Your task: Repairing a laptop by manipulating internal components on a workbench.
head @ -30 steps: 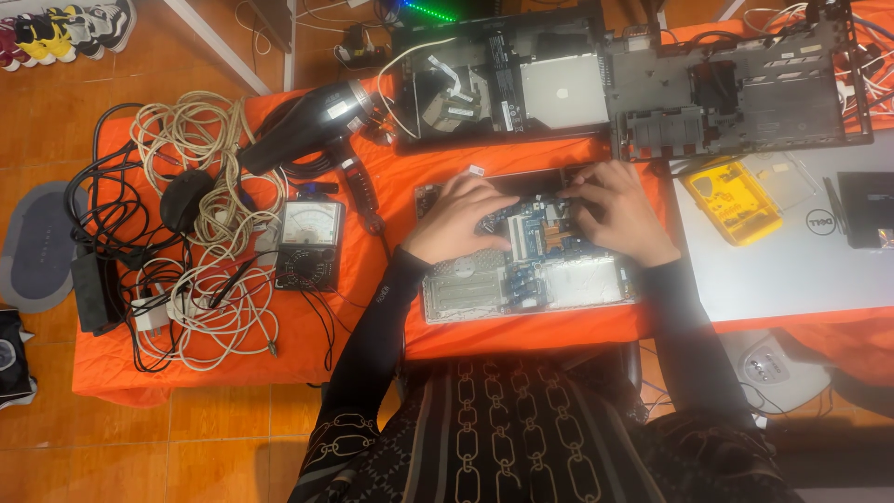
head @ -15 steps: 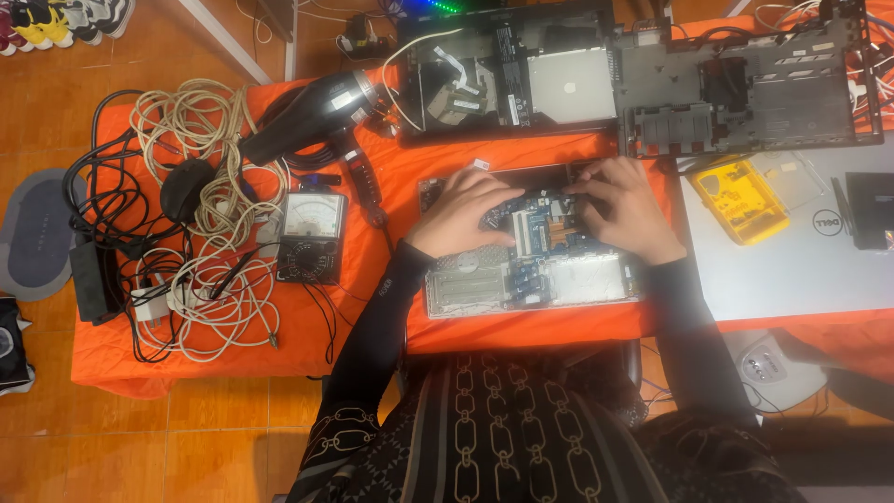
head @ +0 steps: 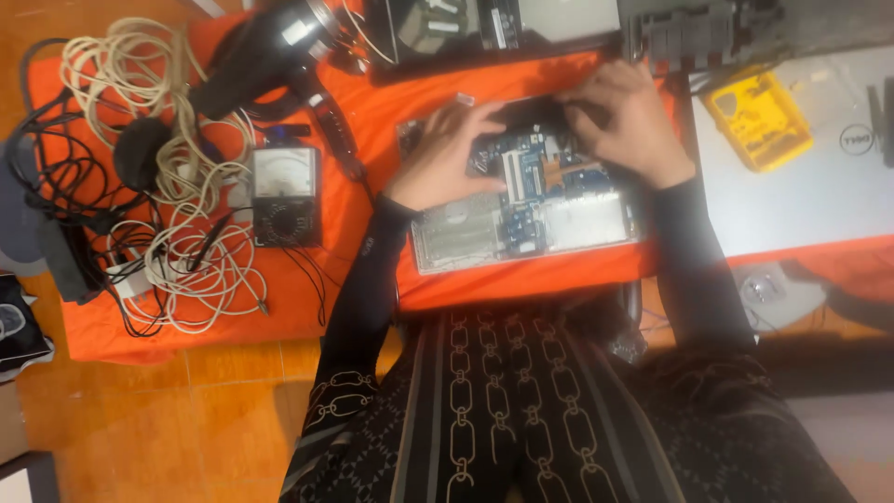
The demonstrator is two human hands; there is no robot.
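Both hands are flat on the opened laptop (head: 526, 200) lying on the orange cloth (head: 372, 112): left hand (head: 445, 154) and right hand (head: 626, 121), fingers spread, gripping nothing. Yellow case (head: 756, 119) sits just right, white-faced meter (head: 286, 194) left, beside pale cables (head: 200, 256).

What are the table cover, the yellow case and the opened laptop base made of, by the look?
Table cover: orange cloth, matte, creased, draping over the edge. Yellow case: likely moulded plastic, slightly glossy. Opened laptop base: silvery metal-looking frame around a blue circuit board; metal or painted plastic unclear.

Repair workshop — multimeter (head: 286, 194), cables (head: 168, 242).
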